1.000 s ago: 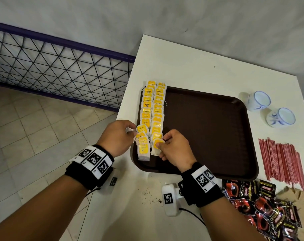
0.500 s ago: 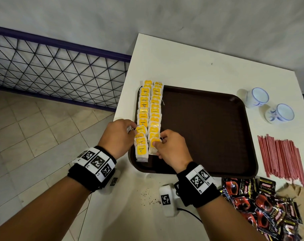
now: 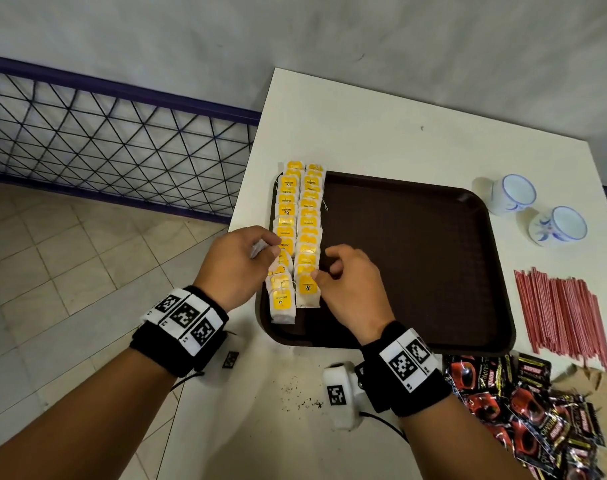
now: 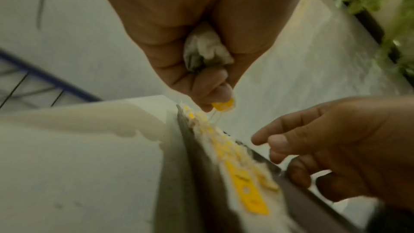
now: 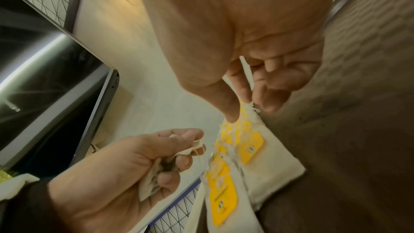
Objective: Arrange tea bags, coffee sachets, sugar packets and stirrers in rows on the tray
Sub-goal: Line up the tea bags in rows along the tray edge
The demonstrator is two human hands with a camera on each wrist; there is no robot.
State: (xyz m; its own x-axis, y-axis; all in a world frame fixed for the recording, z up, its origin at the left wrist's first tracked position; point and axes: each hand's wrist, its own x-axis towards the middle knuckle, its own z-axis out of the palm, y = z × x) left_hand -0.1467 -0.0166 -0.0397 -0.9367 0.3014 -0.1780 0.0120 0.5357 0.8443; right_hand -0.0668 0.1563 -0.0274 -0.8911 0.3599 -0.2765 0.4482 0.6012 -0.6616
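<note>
Two rows of yellow-tagged tea bags run along the left side of the brown tray. The nearest bag of the right row lies flat near the tray's front edge. My left hand hovers at the tray's left rim and grips a small bunch of tea bags, one yellow tag poking out at the fingertips. My right hand sits just right of the rows with loosely curled fingers, its thumb touching the bags' edge and nothing held. In the right wrist view its fingertips rest on the row's tags.
Red stirrers lie on the white table right of the tray, with red-black coffee sachets and brown paper packets at the front right. Two white-blue cups stand at the back right. The table's left edge drops beside the tray.
My right hand laid the tea bag it pinched at the near end of the right row and let go. The left hand kept its bunch and hardly moved.
</note>
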